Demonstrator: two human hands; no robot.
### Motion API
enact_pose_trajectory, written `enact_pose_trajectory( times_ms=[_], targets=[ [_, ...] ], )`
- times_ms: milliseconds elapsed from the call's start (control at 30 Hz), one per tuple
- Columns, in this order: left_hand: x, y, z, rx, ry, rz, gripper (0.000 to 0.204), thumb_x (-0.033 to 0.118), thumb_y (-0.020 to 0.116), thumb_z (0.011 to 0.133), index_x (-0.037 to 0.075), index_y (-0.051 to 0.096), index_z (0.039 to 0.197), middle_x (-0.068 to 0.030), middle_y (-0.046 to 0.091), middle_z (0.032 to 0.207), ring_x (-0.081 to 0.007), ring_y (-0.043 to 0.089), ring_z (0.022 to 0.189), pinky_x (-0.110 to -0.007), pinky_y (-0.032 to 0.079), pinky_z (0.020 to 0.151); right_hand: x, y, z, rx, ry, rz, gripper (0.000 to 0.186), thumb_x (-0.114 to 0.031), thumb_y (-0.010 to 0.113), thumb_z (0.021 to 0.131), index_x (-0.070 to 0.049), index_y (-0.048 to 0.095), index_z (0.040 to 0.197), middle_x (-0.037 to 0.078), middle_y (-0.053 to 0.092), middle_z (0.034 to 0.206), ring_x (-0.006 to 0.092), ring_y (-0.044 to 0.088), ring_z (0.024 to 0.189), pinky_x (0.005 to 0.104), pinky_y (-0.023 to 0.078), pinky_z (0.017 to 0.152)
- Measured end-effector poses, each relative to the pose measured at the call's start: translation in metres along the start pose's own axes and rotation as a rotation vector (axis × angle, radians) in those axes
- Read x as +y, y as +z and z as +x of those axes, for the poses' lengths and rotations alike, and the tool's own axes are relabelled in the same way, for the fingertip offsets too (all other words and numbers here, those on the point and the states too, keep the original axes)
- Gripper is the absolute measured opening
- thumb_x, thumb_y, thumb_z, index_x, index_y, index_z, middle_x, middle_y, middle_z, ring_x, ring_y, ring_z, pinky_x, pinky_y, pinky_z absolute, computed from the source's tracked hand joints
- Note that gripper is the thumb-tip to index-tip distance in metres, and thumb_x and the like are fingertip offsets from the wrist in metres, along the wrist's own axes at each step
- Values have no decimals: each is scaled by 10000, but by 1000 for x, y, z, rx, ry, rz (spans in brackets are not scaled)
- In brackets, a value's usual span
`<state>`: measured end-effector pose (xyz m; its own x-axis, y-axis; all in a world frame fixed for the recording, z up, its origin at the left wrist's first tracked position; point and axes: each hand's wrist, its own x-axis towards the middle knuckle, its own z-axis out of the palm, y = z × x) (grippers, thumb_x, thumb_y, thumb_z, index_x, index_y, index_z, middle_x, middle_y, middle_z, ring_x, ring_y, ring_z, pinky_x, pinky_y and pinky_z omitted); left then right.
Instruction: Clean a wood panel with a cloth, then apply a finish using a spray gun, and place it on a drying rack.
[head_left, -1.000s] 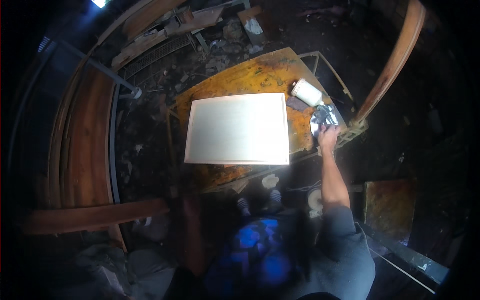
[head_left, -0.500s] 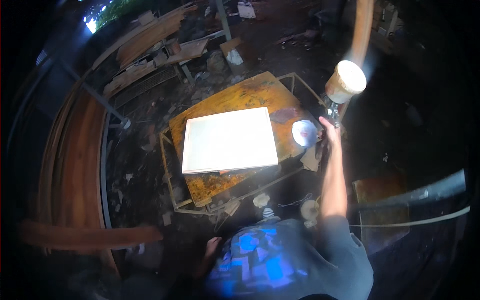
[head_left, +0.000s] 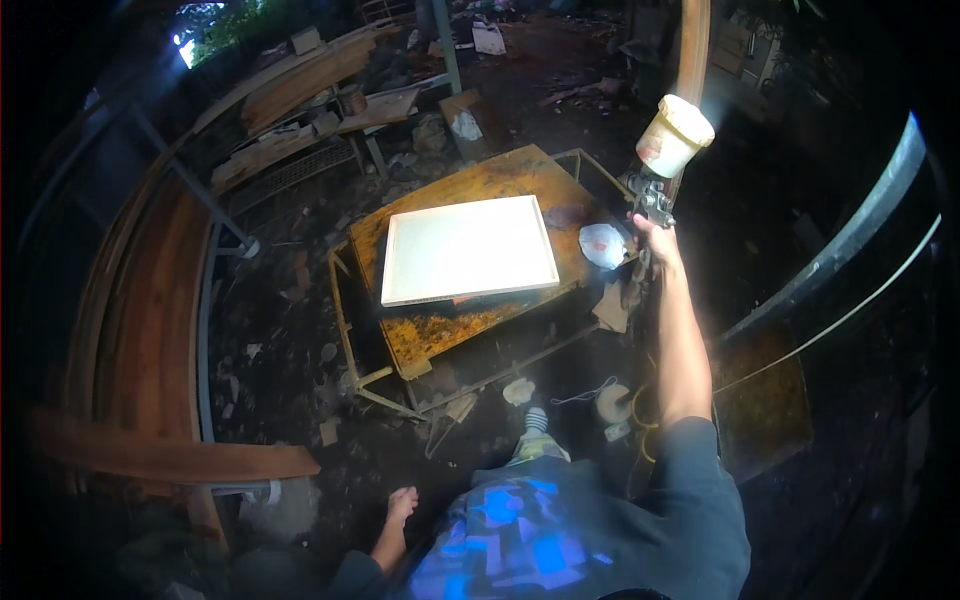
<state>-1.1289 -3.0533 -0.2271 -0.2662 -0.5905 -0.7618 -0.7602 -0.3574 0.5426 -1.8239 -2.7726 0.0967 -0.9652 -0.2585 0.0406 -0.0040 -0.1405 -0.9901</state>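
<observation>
Cream-coloured, stained cylindrical cup (head_left: 676,138) leans atop the grey metal spray gun (head_left: 652,200), grasped by the right hand (head_left: 655,236) beside the yellow-brown wooden surface (head_left: 430,338); overtipping could drip on the white rectangular panel (head_left: 470,250). Left hand (head_left: 402,504): cannot tell its hold.

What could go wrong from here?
The cup on the spray gun in the right hand sits tilted, so it might drip. The white crumpled item near the board's right edge could get knocked off by that arm. The loose cord near the striped sock might snag a foot.
</observation>
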Motion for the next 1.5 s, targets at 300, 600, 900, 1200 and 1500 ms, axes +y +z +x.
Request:
enact_pose_trajectory(
  times_ms=[300,600,900,1200,1500],
  targets=[
    [-132,-9,-29,-84,297,381,273,325,629,910,57,681,921,-52,661,814,-140,610,691,-307,470,596,-31,10,16,170,52,-261,351,-336,804,728,-54,747,929,30,690,797,157,621,694,333,481,627],
    [-39,68,-63,-98,321,190,266,310,615,920,65,688,992,-50,679,889,-140,624,779,-305,472,654,-11,2,82,113,13,-558,366,-355,754,760,-23,741,915,107,723,840,202,670,777,355,498,735],
    [29,138,-87,-2,35,-76,285,289,602,934,94,678,1127,-10,689,981,-113,618,826,-274,466,675,15,22,126,49,106,-589,480,-464,698,779,-93,725,1083,185,699,1111,326,637,1107,423,458,951],
    [-14,141,-116,-10,131,153,264,208,615,923,25,706,1089,-83,720,987,-181,658,926,-320,506,835,58,15,119,-69,142,-456,410,-348,729,795,-99,714,1121,184,682,1159,344,624,1128,423,464,953],
    [-2,83,-77,-123,24,34,261,197,621,930,21,687,1112,-24,670,890,-105,584,754,-274,486,713,49,-14,38,-130,126,-438,310,-327,747,783,-51,733,924,77,704,801,190,642,779,342,472,736]
  ],
)
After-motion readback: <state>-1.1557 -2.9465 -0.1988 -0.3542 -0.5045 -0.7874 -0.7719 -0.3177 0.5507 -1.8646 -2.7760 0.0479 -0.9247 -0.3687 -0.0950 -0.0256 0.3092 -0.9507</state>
